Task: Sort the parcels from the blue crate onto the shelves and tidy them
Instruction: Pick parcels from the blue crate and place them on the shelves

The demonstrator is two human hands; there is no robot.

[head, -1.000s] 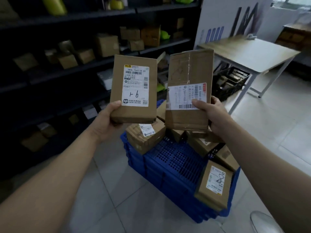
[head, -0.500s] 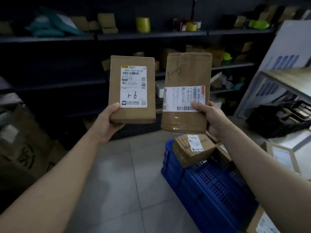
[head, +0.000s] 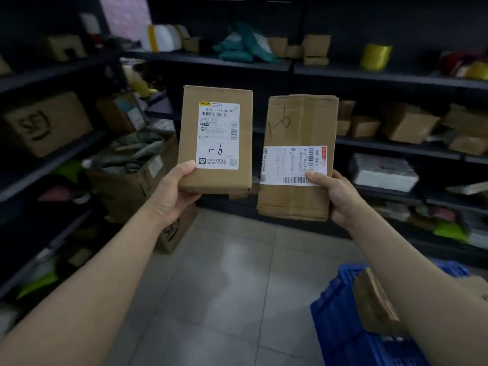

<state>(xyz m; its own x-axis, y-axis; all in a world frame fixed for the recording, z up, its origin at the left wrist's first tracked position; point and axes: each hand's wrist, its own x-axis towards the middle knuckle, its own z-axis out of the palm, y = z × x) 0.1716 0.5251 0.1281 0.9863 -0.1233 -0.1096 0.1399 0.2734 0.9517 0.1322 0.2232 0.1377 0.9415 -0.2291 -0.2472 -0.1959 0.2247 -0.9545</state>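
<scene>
Small parcel (head: 215, 138) pinched low by left hand (head: 173, 196), tall parcel (head: 298, 154) by right hand (head: 340, 202); both upright, long axes vertical, shelves (head: 383, 76) directly beyond.

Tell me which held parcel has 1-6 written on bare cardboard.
The one the right hand holds, the creased parcel: its mark sits on cardboard above the sideways label. The left hand holds the smooth parcel, marked on its white label.

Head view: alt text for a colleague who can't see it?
The left hand holds up a smaller cardboard parcel, the right hand a larger parcel, side by side, both hand-marked 1-6. Dark parcel shelves stand behind; the blue crate is at lower right.
</scene>
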